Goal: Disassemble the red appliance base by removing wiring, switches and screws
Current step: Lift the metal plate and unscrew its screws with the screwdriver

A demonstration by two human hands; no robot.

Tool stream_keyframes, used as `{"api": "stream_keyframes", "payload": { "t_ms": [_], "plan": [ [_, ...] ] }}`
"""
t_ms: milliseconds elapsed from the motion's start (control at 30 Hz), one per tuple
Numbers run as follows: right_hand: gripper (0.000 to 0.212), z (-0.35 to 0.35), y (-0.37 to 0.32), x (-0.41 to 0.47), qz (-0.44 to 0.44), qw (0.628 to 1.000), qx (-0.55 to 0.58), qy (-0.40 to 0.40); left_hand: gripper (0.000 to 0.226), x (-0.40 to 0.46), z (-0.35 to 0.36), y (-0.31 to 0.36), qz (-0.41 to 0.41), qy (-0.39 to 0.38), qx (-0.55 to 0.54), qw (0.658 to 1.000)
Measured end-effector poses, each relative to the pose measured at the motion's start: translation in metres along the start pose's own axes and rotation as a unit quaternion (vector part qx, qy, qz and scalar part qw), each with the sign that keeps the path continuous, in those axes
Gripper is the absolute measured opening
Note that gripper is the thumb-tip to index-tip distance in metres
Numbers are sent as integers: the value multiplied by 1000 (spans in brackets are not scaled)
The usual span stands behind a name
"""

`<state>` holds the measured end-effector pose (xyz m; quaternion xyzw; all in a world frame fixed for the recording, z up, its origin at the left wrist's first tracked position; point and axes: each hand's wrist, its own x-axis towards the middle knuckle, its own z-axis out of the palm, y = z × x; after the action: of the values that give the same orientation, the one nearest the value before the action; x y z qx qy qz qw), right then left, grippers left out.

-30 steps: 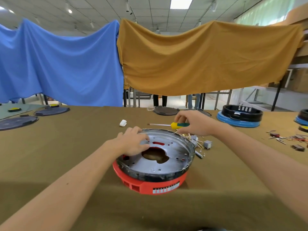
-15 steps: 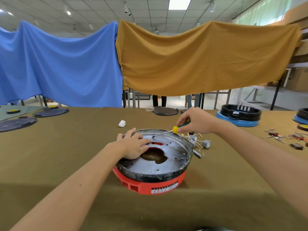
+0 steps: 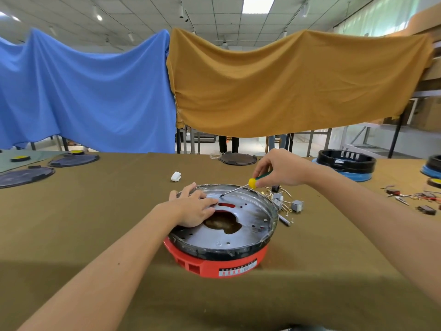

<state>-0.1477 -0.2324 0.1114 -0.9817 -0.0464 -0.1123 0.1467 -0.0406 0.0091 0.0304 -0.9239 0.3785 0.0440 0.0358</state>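
From the head camera, the red appliance base (image 3: 220,261) is sitting on the olive-covered table (image 3: 95,223), capped by a grey metal plate (image 3: 241,223) with a dark rim. The left hand (image 3: 193,209) is lying flat on the near-left part of that plate, its fingers loosely spread and pressing down, most likely to keep the base from turning under the tool. The right hand (image 3: 279,172) is hovering just beyond the far rim of the base, fingers pinching the green and yellow handle of a screwdriver (image 3: 245,186). The shaft is slanting down and leftward, with the tip touching the plate just behind the red slot (image 3: 226,204), probably seeking a screw head; no screw is clear enough to confirm. Just right of the base, a heap of loose wiring and small grey switches (image 3: 286,204) is lying on the cloth, seemingly parts taken out. A small white part (image 3: 175,176) is resting beyond the base's far-left side.
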Motion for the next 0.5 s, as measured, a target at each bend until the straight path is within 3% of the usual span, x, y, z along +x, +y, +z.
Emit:
{"api": "stream_keyframes", "payload": {
  "t_ms": [333,500],
  "plan": [
    [6,-21,-25,20,26,997,-18,-68,48,1,0,-1,0,-3,1,1000],
    [20,-38,-51,45,53,992,-5,-115,48,3,-2,-2,-3,-12,7,1000]
  ]
}}
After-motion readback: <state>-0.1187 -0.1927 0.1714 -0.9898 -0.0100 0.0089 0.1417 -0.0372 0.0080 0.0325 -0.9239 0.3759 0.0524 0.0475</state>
